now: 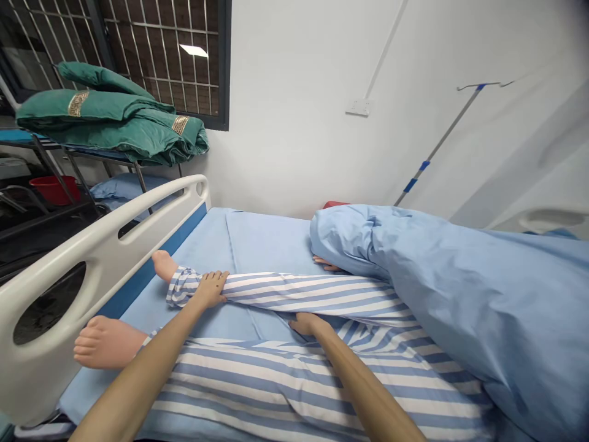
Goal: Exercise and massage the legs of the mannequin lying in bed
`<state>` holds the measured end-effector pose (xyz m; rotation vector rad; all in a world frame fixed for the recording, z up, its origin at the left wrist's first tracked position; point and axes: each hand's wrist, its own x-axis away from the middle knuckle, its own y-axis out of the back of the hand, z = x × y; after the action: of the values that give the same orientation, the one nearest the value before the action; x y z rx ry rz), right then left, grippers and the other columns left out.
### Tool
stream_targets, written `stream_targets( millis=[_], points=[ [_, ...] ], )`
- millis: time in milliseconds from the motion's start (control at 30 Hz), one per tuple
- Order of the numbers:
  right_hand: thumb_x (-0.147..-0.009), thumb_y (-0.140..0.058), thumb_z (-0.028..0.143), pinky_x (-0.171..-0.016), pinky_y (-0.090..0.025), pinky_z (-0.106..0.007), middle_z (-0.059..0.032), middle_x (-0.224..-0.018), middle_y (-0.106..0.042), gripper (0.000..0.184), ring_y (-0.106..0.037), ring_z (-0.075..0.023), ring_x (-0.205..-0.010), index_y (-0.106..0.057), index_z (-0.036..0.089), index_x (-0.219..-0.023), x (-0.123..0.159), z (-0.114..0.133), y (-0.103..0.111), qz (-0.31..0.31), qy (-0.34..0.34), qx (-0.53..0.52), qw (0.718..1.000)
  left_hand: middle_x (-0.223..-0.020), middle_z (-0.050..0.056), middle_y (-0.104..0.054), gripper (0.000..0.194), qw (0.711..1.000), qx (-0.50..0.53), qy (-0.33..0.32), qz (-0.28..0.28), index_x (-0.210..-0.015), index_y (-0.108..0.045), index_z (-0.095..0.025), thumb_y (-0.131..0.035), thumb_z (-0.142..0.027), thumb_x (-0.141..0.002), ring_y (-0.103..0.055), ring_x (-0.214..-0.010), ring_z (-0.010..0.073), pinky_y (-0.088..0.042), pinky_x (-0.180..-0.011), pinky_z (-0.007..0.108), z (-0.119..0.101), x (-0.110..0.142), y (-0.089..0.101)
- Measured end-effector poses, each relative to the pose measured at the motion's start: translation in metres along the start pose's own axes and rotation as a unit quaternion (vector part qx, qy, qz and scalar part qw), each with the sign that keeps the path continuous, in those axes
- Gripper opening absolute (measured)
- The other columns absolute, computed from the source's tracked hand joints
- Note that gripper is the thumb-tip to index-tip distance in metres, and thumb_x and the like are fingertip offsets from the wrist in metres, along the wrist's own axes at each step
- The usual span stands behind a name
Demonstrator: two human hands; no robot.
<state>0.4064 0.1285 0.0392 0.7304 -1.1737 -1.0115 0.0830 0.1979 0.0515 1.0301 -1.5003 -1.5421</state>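
Observation:
A figure in blue-and-white striped trousers (317, 293) lies on a hospital bed with a light blue sheet (257, 245). My left hand (210, 288) wraps over the far leg near its ankle, just behind the bare foot (164, 264). My right hand (307, 323) reaches under the far leg around the knee, with its fingers hidden in the cloth. The near bare foot (105, 342) rests by the footboard. A light blue quilt (460, 288) is folded back over the upper body.
The white footboard (96, 245) closes off the bed on the left. Beyond it stands a rack with folded green blankets (115, 116) and a red basin (54, 188). An IV pole (442, 141) leans by the white wall. A white side rail (552, 218) shows at right.

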Motion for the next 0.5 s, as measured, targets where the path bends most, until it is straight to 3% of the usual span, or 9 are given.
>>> stream_targets(
  millis=[167, 300, 433, 500],
  points=[
    [-0.072, -0.051, 0.035, -0.093, -0.037, -0.033, -0.0162, -0.127, -0.050, 0.062, -0.049, -0.0277, -0.115, -0.047, 0.009, -0.129, 0.046, 0.001, 0.016, 0.004, 0.035, -0.011, 0.999, -0.120, 0.015, -0.049, 0.063, 1.000, -0.023, -0.005, -0.021, -0.129, -0.036, -0.016, -0.057, -0.032, -0.072, -0.044, -0.110, 0.0289, -0.028, -0.094, 0.041, 0.003, 0.007, -0.001],
    [-0.078, -0.044, 0.035, -0.096, -0.034, -0.032, -0.0158, -0.128, -0.050, 0.057, -0.047, -0.0255, -0.117, -0.046, 0.007, -0.128, 0.099, -0.011, 0.014, -0.073, 0.058, -0.048, 0.994, -0.130, 0.019, -0.042, 0.061, 0.998, -0.019, -0.002, -0.059, -0.131, -0.035, -0.014, -0.053, -0.021, -0.073, -0.038, -0.119, 0.0323, -0.025, -0.098, 0.049, -0.007, 0.019, 0.001],
    [-0.084, -0.037, 0.035, -0.090, -0.036, -0.029, -0.0109, -0.119, -0.058, 0.044, -0.052, -0.0221, -0.110, -0.055, 0.014, -0.118, 0.140, -0.020, 0.003, -0.178, 0.040, -0.051, 0.982, -0.132, 0.015, -0.042, 0.052, 0.987, 0.103, -0.049, -0.117, -0.126, -0.042, -0.018, -0.050, -0.030, -0.076, -0.035, -0.123, 0.0295, -0.028, -0.101, 0.046, -0.034, 0.052, 0.013],
    [-0.085, -0.035, 0.035, -0.086, -0.037, -0.028, -0.0091, -0.112, -0.062, 0.040, -0.055, -0.0216, -0.104, -0.058, 0.017, -0.113, 0.149, -0.020, -0.001, -0.207, 0.023, -0.034, 0.977, -0.125, 0.010, -0.050, 0.041, 0.971, 0.193, -0.102, -0.097, -0.119, -0.047, -0.021, -0.044, -0.033, -0.081, -0.041, -0.119, 0.0239, -0.032, -0.101, 0.041, -0.044, 0.079, 0.022]
  ],
)
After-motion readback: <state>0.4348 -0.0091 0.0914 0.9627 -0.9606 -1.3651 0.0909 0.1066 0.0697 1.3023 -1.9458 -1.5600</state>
